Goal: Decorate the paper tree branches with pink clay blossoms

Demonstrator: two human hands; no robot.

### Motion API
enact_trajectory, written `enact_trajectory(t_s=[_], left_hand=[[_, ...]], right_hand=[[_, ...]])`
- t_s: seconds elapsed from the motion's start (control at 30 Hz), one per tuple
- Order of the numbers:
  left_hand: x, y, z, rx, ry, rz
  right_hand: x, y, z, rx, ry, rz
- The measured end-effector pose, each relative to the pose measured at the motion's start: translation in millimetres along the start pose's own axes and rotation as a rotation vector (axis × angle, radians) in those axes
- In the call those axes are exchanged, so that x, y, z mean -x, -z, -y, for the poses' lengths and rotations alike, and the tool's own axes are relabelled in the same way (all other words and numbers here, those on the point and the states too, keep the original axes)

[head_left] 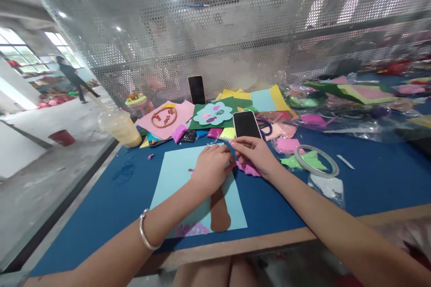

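On the blue tabletop lies a light blue sheet of paper [170,172] bearing a brown trunk-like shape [219,213] and a patch of pink bits [192,229] along its lower edge. My left hand [210,168] is over the upper part of the sheet with its fingers curled in; what they hold, if anything, is hidden. Just right of it, my right hand [254,154] has thumb and finger pinched on what looks like a small bit of pink clay [231,142]. Beneath that hand rests a larger lump of pink clay [248,169], partly covered.
A phone [247,124] lies beyond my right hand; another phone [196,89] leans at the back. A tape roll [333,171] sits on green clay [310,160] at right. A drink cup [121,129] stands left. Coloured sheets and bags line the mesh partition [215,49]. A person [72,74] is far left.
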State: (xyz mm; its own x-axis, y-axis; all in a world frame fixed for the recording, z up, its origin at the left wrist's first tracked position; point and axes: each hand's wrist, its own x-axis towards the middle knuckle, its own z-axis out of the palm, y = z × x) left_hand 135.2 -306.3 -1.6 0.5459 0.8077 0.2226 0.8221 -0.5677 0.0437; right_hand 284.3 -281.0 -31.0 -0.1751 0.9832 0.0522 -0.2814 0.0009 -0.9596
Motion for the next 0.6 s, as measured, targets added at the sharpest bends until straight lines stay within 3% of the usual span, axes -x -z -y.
enact_trajectory(t_s=[0.3, 0.43, 0.6], left_hand=[[4, -3.3, 0, 0.245, 0.05, -0.063], [14, 6.8, 1, 0.433, 0.116, -0.13], [37, 26.6, 12, 0.688, 0.297, -0.26]], right_hand=[[-3, 3, -5, 0.043, -0.007, 0.0], [-2, 4, -7, 0.096, 0.0, -0.01], [1, 4, -8, 0.141, 0.028, -0.008]])
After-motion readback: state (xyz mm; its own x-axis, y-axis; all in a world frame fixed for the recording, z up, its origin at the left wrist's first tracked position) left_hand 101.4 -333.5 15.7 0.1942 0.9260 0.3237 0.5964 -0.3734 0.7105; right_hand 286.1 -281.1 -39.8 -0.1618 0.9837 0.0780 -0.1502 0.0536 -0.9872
